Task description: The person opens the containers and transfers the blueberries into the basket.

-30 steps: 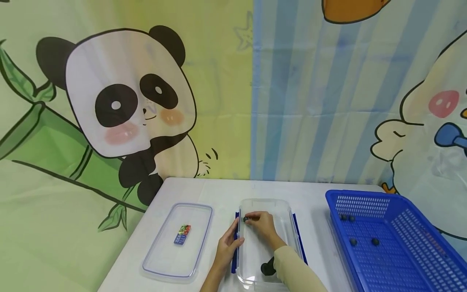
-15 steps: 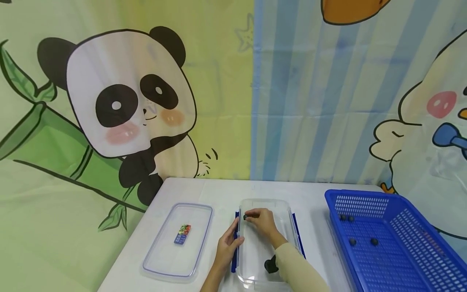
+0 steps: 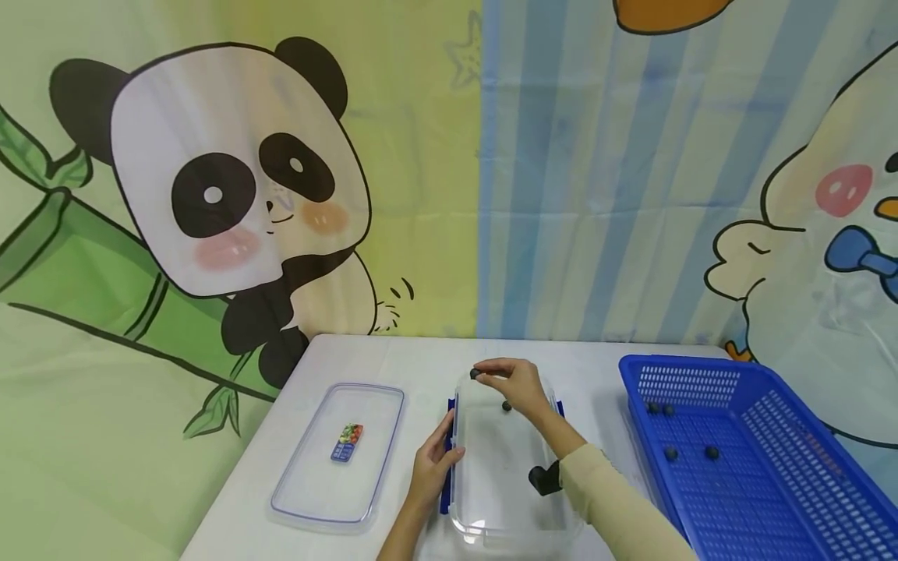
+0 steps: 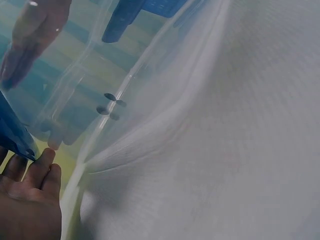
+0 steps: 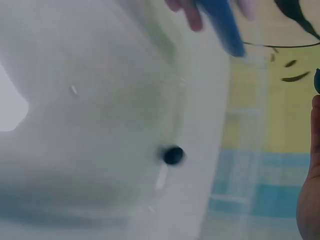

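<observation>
My right hand [image 3: 517, 387] pinches a small dark ball [image 3: 475, 374] between thumb and fingertips, over the far left corner of a clear plastic box [image 3: 491, 483]. That held ball [image 5: 317, 81] shows at the right edge of the right wrist view. Another dark ball [image 3: 507, 406] lies inside the box near its far end. My left hand [image 3: 429, 466] rests along the box's left side, fingers extended beside the blue latch flap [image 3: 447, 475], thumb at the rim. In the left wrist view, the left hand's fingers [image 4: 45, 167] touch the outside beneath the blue flap.
To the left, a clear lid [image 3: 319, 483] with a blue seal and a small fruit label [image 3: 347, 442] lies on the white table [image 3: 231, 499]. A blue perforated basket [image 3: 758, 499] with several dark balls stands at the right. A printed curtain [image 3: 421, 195] hangs behind.
My right hand has lifted and moved toward the far end of the box with the ball still pinched. A ball inside the box now shows below it. The left hand stays at the side.
</observation>
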### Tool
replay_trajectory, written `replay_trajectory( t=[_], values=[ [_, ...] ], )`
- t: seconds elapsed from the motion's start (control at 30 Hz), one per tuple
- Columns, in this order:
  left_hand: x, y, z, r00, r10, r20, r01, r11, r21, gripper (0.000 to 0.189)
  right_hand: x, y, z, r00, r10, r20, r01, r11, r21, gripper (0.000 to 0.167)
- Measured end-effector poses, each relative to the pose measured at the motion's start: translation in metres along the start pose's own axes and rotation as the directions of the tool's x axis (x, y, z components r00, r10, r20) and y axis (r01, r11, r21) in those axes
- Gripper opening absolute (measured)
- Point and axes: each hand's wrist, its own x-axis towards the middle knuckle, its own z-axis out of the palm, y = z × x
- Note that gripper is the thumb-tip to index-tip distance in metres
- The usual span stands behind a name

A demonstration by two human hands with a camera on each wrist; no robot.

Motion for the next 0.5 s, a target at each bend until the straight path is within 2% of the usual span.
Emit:
replay_trajectory(
  t=[0.1,0.23,0.37,0.5],
  values=[
    [0.0,0.001,-0.001,1.0,-0.018,-0.001,0.018,1.0,-0.006,0.058,-0.003,-0.027,-0.03,0.997,-0.066,0.026,0.066,0.998,-0.009,0.02],
    [0.001,0.001,0.0,1.0,-0.027,-0.008,0.027,0.999,-0.025,0.059,-0.018,-0.054,-0.081,0.992,-0.12,0.044,0.123,0.99,-0.065,0.02],
    [0.002,0.001,-0.001,1.0,-0.03,-0.009,0.03,0.999,-0.013,0.059,-0.043,-0.039,-0.135,0.99,-0.14,0.004,0.139,0.98,-0.145,0.019],
    [0.001,0.003,-0.001,0.999,-0.048,0.0,0.048,0.999,-0.016,0.059,-0.074,-0.011,-0.187,0.996,-0.075,-0.048,0.06,0.963,-0.262,0.019]
  ],
)
